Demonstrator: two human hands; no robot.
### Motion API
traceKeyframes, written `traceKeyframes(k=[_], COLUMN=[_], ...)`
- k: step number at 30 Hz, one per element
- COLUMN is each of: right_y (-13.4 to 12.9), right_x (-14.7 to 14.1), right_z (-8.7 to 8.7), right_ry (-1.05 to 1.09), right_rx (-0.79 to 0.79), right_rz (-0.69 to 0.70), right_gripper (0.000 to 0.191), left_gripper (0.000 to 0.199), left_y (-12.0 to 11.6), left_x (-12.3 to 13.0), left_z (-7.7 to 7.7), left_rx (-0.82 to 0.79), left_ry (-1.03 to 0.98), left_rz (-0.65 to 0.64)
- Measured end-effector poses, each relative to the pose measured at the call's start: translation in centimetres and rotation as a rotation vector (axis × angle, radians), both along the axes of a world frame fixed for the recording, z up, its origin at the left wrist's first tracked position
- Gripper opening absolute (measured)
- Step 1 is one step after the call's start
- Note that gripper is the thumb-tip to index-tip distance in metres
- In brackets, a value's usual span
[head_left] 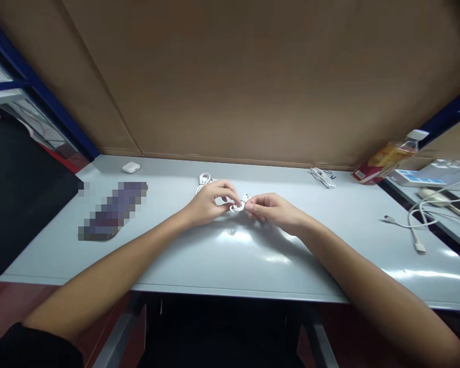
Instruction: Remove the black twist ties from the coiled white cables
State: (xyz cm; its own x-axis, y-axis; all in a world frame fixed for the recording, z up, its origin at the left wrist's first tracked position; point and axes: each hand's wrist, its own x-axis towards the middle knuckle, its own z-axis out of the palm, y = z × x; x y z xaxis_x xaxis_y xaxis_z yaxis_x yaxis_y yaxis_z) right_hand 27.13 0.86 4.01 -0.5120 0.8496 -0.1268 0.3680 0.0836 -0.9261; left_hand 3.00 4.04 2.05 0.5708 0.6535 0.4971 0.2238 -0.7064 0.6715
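A small bundle of white cable [236, 208], with a thin dark tie around it, is held between my two hands just above the grey table. My left hand [211, 202] pinches the coil from the left, thumb and index finger closed on it. From the right, my right hand [271, 208] has its thumb and fingertips pressed together at the bundle's tied side. Whether those fingertips grip the tie or the cable itself is too small to tell. Behind my left hand lies another coiled white cable [204, 179], partly covered by that hand.
A white earbud case [131, 167] and a pixelated dark object [115, 209] lie on the left. At the back right are a bundled white cable [322, 178], dark ties [331, 174] and a tilted drink bottle [387, 159]. A loose white cable [414, 225] trails over the right edge.
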Motion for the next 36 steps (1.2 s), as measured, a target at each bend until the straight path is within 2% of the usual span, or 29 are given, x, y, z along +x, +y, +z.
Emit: traceKeyframes(k=[5, 12, 17, 24, 32, 36], right_y=[0.3, -0.1, -0.4, -0.2, 0.0, 0.0], right_x=[0.1, -0.6, -0.8, -1.0, -0.9, -0.7], right_z=[-0.4, -0.8, -1.0, -1.1, -0.9, -0.6], right_ry=[-0.035, -0.232, -0.210, -0.205, -0.157, -0.169], right_rx=[0.001, 0.419, 0.509, 0.426, 0.236, 0.180], right_rz=[-0.017, -0.087, -0.122, -0.154, -0.214, -0.186], right_gripper=[0.038, 0.028, 0.019, 0.016, 0.016, 0.017], left_gripper=[0.012, 0.013, 0.016, 0.014, 0.023, 0.023], left_y=[0.1, 0.2, 0.1, 0.3, 0.2, 0.1], left_x=[0.3, 0.5, 0.5, 0.5, 0.5, 0.6], left_z=[-0.7, -1.6, -1.6, -2.1, -2.3, -2.0], left_rx=[0.082, 0.140, 0.166, 0.187, 0.260, 0.201], left_ry=[0.019, 0.017, 0.001, 0.000, 0.080, 0.072], left_rz=[-0.015, -0.035, -0.042, -0.058, -0.107, -0.118])
